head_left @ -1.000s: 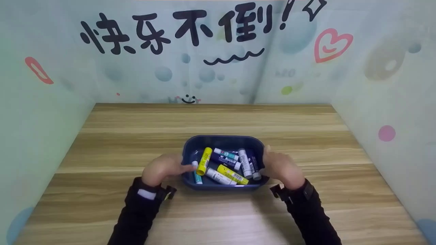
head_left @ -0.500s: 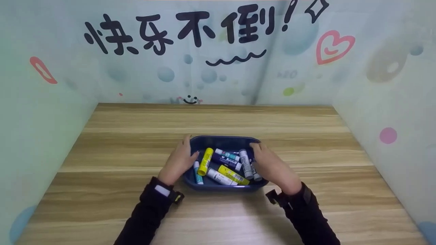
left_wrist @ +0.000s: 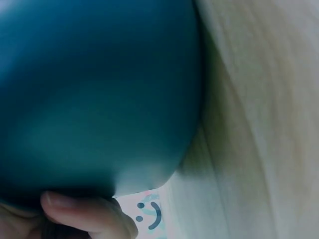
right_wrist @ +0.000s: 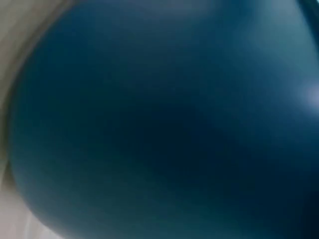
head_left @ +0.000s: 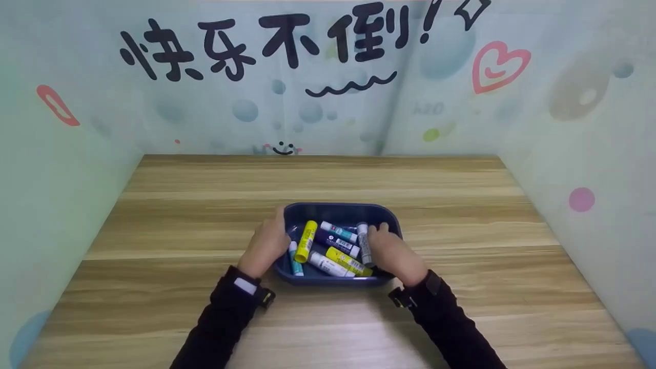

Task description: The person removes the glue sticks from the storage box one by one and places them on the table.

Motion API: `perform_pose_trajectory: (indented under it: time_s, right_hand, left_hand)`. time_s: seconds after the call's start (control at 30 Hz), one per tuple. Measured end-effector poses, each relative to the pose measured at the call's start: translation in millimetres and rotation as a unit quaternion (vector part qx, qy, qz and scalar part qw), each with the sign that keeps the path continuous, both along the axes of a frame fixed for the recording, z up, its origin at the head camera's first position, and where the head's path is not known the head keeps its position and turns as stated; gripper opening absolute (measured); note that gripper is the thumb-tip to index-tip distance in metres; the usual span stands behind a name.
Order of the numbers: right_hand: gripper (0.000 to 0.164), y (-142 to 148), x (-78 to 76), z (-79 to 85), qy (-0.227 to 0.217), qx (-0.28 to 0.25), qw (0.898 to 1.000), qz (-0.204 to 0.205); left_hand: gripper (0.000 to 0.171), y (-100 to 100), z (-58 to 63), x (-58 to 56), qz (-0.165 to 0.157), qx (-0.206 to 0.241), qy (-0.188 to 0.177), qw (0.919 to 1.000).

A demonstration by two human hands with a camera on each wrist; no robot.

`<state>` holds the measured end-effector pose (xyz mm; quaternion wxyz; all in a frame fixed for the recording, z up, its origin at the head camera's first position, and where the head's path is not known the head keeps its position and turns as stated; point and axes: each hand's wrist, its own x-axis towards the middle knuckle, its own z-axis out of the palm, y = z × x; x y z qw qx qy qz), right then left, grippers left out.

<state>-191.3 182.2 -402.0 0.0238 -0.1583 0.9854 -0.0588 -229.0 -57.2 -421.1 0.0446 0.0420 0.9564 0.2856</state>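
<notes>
A dark blue plastic bin (head_left: 333, 206) holds several glue sticks. My left hand (head_left: 264, 243) grips the bin's left rim; in the left wrist view a finger (left_wrist: 75, 211) curls at the edge of the wall. Inside the bin's right end is my right hand (head_left: 398, 256), its fingers down beside a grey glue stick (head_left: 364, 243); I cannot tell whether they hold one. A yellow glue stick (head_left: 306, 241) leans at the left, near a small teal one (head_left: 296, 260). Toward the middle lie a navy glue stick (head_left: 336, 243), a white one (head_left: 330, 264) and another yellow one (head_left: 348, 261).
The bin stands on a wood-grain table (head_left: 179, 215). A printed backdrop (head_left: 328, 123) with large black characters rises at the far edge, and pale walls (head_left: 579, 154) flank both sides. Only the bin's outer wall (right_wrist: 149, 124) and some table show in the right wrist view.
My left hand has come up onto the bin's left rim. My right hand has moved left from the right rim into the bin, over the glue sticks there. The bin stays about where it was.
</notes>
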Motion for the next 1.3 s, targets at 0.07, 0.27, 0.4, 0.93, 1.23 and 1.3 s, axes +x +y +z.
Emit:
perform_pose_trajectory:
  time_s: [0.07,0.27,0.4,0.93,1.23,1.3]
  right_hand:
    - [0.030,-0.4,-0.2,-0.8,0.010,0.005,1.000,0.000]
    - [0.035,-1.0,-1.6,-0.6,-0.021,0.011,1.000,-0.016]
    - [0.037,-2.0,-2.9,-3.8,-0.026,0.002,0.999,-0.026]
    - [0.024,5.9,-3.1,13.8,-0.058,-0.094,0.993,-0.029]
    - [0.029,38.9,2.2,49.5,-0.006,-0.163,0.987,-0.009]
    - [0.030,47.8,1.7,54.4,-0.005,-0.172,0.985,-0.022]
  left_hand:
    - [0.052,1.2,0.5,-0.8,0.003,-0.004,0.000,1.0000]
    - [0.053,3.2,1.8,-0.4,0.006,-0.002,-0.004,1.0000]
    - [0.052,2.1,0.7,1.0,0.003,-0.008,0.014,0.9999]
    - [0.059,0.2,-0.1,1.1,0.005,-0.008,0.006,0.9999]
    - [0.065,1.1,-0.5,0.2,0.003,-0.015,0.005,0.9999]
    - [0.065,1.8,-0.3,-0.2,0.004,-0.015,0.003,0.9999]
